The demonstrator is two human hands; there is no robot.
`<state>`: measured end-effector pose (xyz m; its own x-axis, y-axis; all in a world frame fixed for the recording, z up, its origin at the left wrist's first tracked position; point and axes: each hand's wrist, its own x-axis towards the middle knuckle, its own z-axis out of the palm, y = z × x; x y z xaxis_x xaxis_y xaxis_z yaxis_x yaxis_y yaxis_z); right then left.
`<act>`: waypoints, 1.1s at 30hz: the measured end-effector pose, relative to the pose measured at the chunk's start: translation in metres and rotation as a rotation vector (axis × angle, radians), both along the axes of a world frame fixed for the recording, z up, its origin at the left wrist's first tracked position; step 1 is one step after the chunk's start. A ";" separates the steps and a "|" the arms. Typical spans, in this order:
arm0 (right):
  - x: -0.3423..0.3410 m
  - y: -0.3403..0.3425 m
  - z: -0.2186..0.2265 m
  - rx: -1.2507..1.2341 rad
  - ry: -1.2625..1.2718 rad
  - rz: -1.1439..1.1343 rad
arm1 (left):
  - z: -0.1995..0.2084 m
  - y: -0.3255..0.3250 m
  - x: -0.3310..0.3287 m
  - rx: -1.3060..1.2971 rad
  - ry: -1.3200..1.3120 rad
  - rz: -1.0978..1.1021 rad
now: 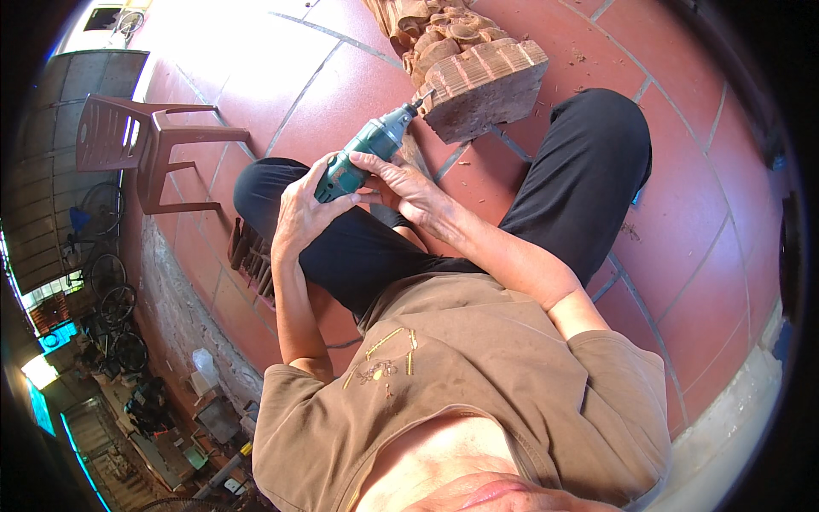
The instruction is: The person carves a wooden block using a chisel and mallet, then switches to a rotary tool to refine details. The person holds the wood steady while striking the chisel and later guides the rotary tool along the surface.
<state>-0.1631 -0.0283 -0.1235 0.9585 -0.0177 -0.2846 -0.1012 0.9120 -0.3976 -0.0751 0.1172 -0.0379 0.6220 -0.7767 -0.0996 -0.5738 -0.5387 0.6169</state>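
Between my two hands is a green rotary tool (363, 158) with a grey nose, tilted up and to the right. My left hand (300, 209) closes around its rear left side. My right hand (408, 189) grips its right side, thumb lying along the body. The thin bit at the tool's tip is by the near left edge of a carved wooden figure (490, 90); I cannot tell whether it touches. The figure lies on the floor, its ridged, pale-brown base toward me and its carved folds and rounded shapes going off past the top edge.
I sit on a red tiled floor (682, 213), black-trousered knees raised on either side. Beside my left leg lies a row of slim wooden-handled tools (254, 264). A brown plastic chair (158, 141) stands at far left, with bicycles (111, 282) beyond. Wood chips dot the floor.
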 end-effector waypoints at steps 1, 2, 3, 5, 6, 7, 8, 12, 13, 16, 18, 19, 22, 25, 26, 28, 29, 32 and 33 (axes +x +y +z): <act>-0.001 0.000 0.000 0.005 -0.003 -0.001 | 0.001 0.000 0.000 0.005 0.005 -0.001; -0.001 0.000 0.000 0.010 0.000 -0.002 | 0.001 0.000 0.000 0.005 0.008 -0.003; -0.001 0.001 0.000 0.015 0.002 -0.004 | 0.001 0.000 -0.001 0.004 0.010 -0.005; 0.000 0.002 -0.001 0.024 0.003 -0.003 | 0.002 0.000 -0.001 0.008 0.008 -0.009; 0.000 0.002 -0.003 0.028 0.001 0.000 | 0.002 0.000 0.000 0.013 0.002 -0.011; 0.000 0.002 -0.003 0.032 -0.001 0.003 | 0.002 0.001 0.000 0.018 -0.003 -0.012; 0.000 0.003 -0.003 0.038 -0.002 0.002 | 0.001 0.001 0.000 0.019 -0.003 -0.012; -0.003 0.003 0.000 0.040 0.013 0.005 | 0.001 0.003 0.001 0.034 0.004 -0.012; -0.004 0.003 0.001 0.036 0.022 0.008 | 0.001 0.003 0.002 0.039 0.008 -0.013; -0.005 0.004 0.002 0.059 0.008 -0.012 | 0.000 0.004 0.002 0.038 -0.002 -0.021; -0.005 0.006 0.000 0.055 0.029 -0.013 | 0.000 0.004 0.002 0.035 0.007 -0.028; -0.005 0.007 0.000 0.053 0.039 -0.013 | 0.001 0.004 0.002 0.033 0.011 -0.031; -0.008 0.009 0.002 0.079 0.047 -0.020 | 0.003 0.003 0.001 0.038 0.001 -0.040; -0.007 0.009 0.001 0.078 0.049 -0.018 | 0.003 0.004 0.001 0.036 0.017 -0.032; -0.007 0.009 0.002 0.077 0.046 -0.019 | 0.003 0.004 0.001 0.039 0.017 -0.031; -0.009 0.009 0.003 0.073 0.041 -0.023 | 0.002 0.005 0.002 0.045 0.018 -0.029; -0.010 0.009 0.004 0.072 0.034 -0.022 | 0.002 0.005 0.002 0.041 0.017 -0.033; -0.011 0.011 0.004 0.072 0.028 -0.026 | 0.004 0.004 0.001 0.039 0.013 -0.040; -0.011 0.011 0.004 0.073 0.037 -0.032 | 0.006 0.004 0.001 0.045 0.013 -0.039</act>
